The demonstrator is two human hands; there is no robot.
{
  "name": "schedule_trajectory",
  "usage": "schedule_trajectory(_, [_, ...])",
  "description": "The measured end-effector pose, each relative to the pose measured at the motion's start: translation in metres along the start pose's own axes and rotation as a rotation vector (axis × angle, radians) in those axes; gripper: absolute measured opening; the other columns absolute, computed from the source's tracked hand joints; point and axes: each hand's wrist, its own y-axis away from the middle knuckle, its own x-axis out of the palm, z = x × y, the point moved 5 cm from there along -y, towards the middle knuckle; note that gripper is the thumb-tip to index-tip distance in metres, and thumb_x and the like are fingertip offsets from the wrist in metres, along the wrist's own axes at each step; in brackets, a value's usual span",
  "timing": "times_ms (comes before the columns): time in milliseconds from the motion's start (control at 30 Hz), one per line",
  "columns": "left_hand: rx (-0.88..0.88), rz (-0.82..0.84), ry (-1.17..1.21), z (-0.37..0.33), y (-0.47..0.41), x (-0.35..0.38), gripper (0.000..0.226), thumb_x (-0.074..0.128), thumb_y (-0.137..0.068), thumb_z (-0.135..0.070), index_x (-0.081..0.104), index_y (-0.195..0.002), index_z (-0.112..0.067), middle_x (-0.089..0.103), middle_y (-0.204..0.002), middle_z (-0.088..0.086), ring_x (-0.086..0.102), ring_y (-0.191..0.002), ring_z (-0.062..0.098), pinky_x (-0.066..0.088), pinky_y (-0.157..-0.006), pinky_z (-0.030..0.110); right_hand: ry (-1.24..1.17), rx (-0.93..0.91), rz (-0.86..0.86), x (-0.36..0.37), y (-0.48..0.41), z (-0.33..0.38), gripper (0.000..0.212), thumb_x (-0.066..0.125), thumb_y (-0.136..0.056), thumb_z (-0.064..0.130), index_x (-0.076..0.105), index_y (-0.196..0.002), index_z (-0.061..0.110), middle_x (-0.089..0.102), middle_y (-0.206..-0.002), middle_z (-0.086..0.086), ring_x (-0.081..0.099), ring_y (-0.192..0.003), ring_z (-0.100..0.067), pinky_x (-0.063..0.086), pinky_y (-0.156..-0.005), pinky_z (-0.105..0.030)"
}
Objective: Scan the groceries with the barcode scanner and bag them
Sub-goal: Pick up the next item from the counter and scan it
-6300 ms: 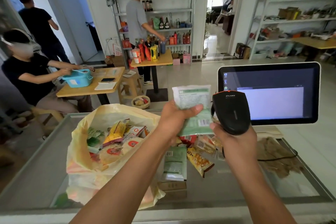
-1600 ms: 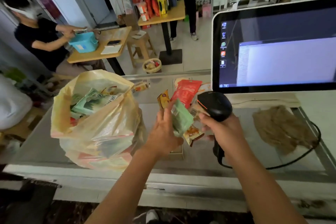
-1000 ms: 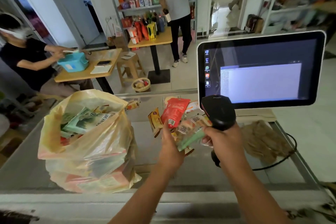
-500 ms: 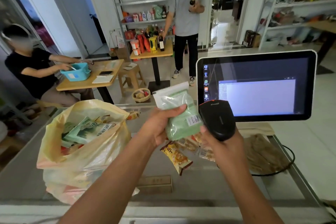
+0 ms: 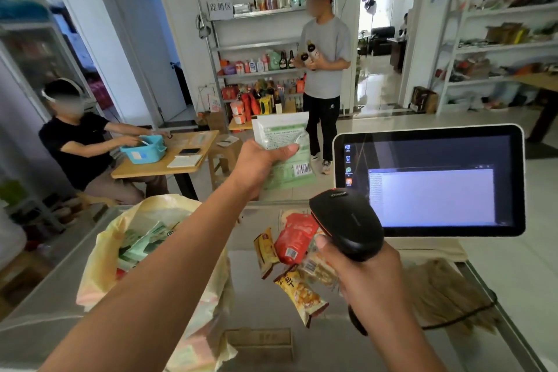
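My left hand (image 5: 259, 164) holds a pale green packet (image 5: 285, 148) upright above the counter, its barcode facing me at the lower right. Below and to the right, my right hand (image 5: 367, 276) grips the black barcode scanner (image 5: 347, 225), whose head points up toward the packet with a gap between them. A yellow plastic bag (image 5: 105, 260) stands open at the left, with several green and red packets inside. Loose snacks lie on the counter between the bag and the scanner: a red pouch (image 5: 294, 235), a yellow packet (image 5: 302, 296) and others.
A touchscreen monitor (image 5: 428, 180) stands at the right on the glass counter (image 5: 302, 338); the scanner's cable runs over a brown cloth (image 5: 447, 293). Beyond the counter one person sits at a wooden table (image 5: 169, 160), another stands by shelves holding bottles.
My left hand has lifted the green packet higher and farther from the scanner. The view has tilted up. The right hand still holds the scanner.
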Motion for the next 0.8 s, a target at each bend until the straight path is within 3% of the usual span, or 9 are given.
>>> schedule_trajectory(167, [-0.012,-0.018,0.002,-0.0016,0.0011,0.0050,0.020,0.070,-0.086,0.001,0.070,-0.103,-0.009,0.075,-0.105,0.013,0.075,-0.090,0.024,0.061,-0.070,0.033,0.013,-0.002,0.026,0.0050,-0.0011,0.0006,0.016,0.083,-0.073,0.028,0.069,-0.077,0.021,0.069,-0.061,0.002,0.065,-0.062,-0.017,0.046,-0.060,-0.029])
schedule_trajectory(400, [-0.010,-0.033,-0.013,-0.0023,0.0029,0.0038,0.017,0.070,-0.087,0.002,0.070,-0.100,-0.008,0.076,-0.102,0.010,0.075,-0.087,0.022,0.061,-0.068,0.030,0.040,-0.027,0.031,0.0065,-0.0013,-0.0012,0.015,0.080,-0.074,0.027,0.069,-0.078,0.017,0.066,-0.060,-0.006,0.063,-0.060,-0.029,0.051,-0.058,-0.040])
schedule_trajectory(633, [0.015,-0.023,-0.025,-0.0018,0.0022,0.0035,0.024,0.072,-0.086,0.000,0.070,-0.108,-0.009,0.077,-0.098,0.002,0.075,-0.087,0.018,0.059,-0.066,0.025,0.029,-0.032,0.042,0.0071,-0.0002,0.0002,0.012,0.079,-0.076,0.022,0.069,-0.076,0.017,0.060,-0.049,0.004,0.057,-0.055,-0.018,0.041,-0.055,-0.025])
schedule_trajectory(800, [0.019,-0.027,-0.016,-0.0015,0.0028,0.0037,0.027,0.072,-0.086,0.000,0.069,-0.111,-0.010,0.076,-0.099,0.000,0.075,-0.086,0.015,0.057,-0.063,0.021,0.044,-0.032,0.037,0.0051,0.0008,0.0010,0.013,0.078,-0.077,0.020,0.067,-0.074,0.015,0.058,-0.047,0.005,0.055,-0.052,-0.019,0.040,-0.054,-0.025])
